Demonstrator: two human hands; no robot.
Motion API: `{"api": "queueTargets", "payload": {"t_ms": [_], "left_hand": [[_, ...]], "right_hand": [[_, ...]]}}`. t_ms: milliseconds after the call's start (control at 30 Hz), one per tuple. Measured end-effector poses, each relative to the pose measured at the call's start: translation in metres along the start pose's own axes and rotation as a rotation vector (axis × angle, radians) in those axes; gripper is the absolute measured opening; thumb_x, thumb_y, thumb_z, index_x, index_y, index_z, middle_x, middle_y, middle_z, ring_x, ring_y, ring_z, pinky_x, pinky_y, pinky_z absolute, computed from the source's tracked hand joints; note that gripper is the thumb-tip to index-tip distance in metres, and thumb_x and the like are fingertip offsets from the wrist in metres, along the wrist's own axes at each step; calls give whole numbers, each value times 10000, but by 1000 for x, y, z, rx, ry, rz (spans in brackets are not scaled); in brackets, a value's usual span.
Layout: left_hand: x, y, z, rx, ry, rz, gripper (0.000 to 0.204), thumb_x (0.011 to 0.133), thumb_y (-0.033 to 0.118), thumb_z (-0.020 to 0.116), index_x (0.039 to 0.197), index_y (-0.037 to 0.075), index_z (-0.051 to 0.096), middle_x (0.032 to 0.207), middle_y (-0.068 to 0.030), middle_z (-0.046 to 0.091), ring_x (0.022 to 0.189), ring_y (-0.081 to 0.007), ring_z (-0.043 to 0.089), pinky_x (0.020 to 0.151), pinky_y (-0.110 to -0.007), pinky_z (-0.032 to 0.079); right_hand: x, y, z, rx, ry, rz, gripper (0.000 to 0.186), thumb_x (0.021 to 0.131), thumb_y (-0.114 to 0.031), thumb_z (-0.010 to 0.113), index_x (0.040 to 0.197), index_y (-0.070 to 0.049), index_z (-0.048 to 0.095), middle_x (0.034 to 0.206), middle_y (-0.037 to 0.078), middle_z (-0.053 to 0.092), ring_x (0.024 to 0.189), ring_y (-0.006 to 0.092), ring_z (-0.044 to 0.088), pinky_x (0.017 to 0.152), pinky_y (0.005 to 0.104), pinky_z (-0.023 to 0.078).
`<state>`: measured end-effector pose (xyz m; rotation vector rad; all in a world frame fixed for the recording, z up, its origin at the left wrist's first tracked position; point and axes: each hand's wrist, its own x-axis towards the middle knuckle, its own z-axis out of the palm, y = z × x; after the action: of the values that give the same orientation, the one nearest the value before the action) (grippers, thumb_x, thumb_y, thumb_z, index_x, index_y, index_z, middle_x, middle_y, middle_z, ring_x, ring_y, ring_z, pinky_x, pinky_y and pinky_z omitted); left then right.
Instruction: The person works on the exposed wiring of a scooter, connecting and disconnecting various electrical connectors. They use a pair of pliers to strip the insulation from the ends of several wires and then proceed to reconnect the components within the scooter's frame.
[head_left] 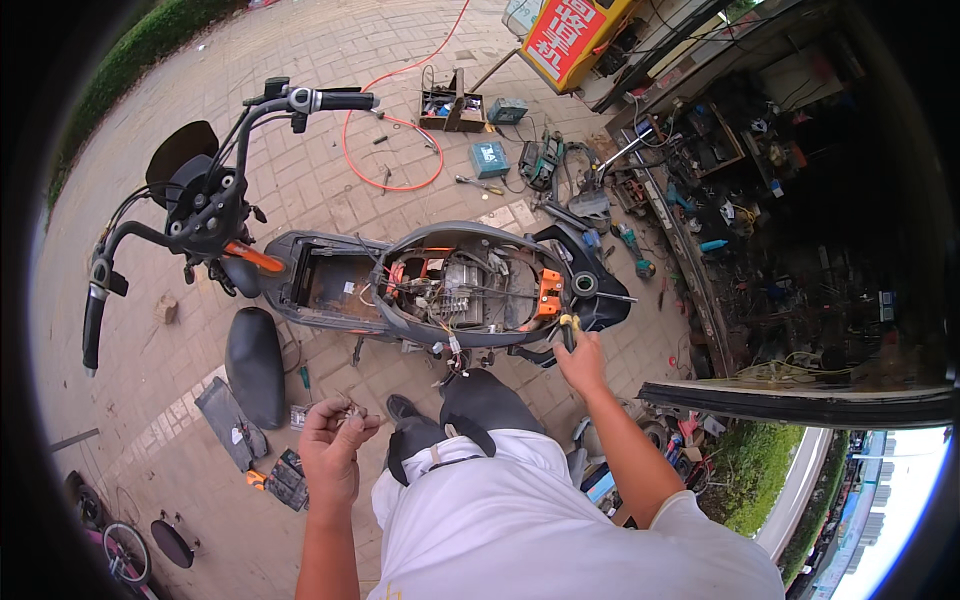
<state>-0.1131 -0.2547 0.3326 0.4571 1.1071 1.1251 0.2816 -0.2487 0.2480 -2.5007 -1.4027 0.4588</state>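
An electric scooter (400,325) stands in front of me with its seat off and its wiring exposed. My right hand (582,362) is closed round the yellow-and-black handle of a screwdriver (569,330). The tool points away from me at the scooter's rear, beside an orange bracket (550,292); its tip is too small to make out. My left hand (335,440) is raised left of my body, its fingers bent together over something small that I cannot make out. Loose wires with white connectors (454,344) hang over the scooter's near side.
The black seat (256,365) lies on the paving at left, near dark panels (232,425). Beyond the scooter are a toolbox (452,108), a teal box (490,158) and an orange hose (410,187). Power tools (634,250) lie before a cluttered stall at right.
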Motion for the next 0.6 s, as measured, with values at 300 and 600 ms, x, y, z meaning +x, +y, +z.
{"api": "queueTargets", "payload": {"t_ms": [300,600], "left_hand": [[46,-26,86,186,-122,-68,455,864,67,701,1266,-65,533,984,-80,620,863,-168,648,776,-323,549],[74,-40,158,162,-139,-203,410,847,-58,681,1230,-54,537,1057,-92,646,921,-152,654,851,-280,542]], "right_hand": [[88,87,5,-207,263,63,416,729,-195,769,1068,-8,616,1170,203,512,1098,380,521,927,458,454],[87,85,-12,-280,128,-1,517,724,-216,792,1178,-60,600,1303,213,458,1211,402,450,937,524,422]]}}
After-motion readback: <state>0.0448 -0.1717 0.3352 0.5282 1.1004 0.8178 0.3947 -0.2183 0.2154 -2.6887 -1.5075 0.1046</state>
